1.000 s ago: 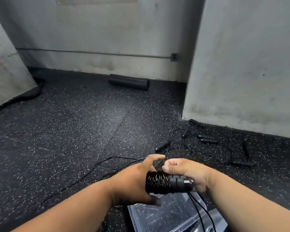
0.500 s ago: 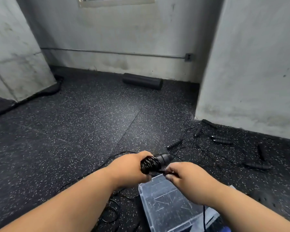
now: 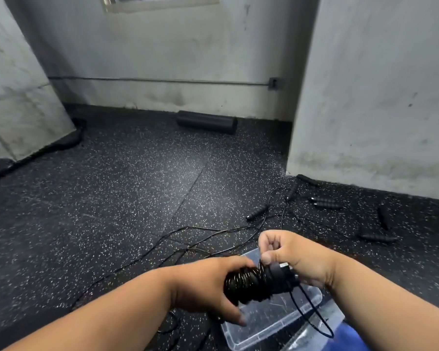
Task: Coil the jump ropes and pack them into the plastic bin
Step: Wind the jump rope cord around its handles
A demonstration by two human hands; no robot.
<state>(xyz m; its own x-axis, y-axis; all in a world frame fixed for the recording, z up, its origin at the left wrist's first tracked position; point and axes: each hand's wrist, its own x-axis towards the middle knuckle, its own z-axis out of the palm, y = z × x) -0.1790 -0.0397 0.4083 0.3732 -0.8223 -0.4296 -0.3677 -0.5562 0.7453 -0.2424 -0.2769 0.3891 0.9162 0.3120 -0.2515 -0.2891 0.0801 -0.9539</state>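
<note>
My left hand grips a black jump rope bundle, thin cord wound tightly round its handles, held above the clear plastic bin. My right hand pinches the cord at the bundle's right end, fingers curled. A loose loop of cord hangs from the bundle over the bin. More black jump ropes lie on the floor beyond: a handle with trailing cords, and several handles near the wall.
The floor is dark speckled rubber. A black foam roller lies against the back wall. A concrete pillar stands at the right, another wall block at the left. Something blue sits by the bin's right side.
The bundle has turned from pointing away to lying crosswise. My right hand rose from below the bundle to its right end, carrying the cord round it.
</note>
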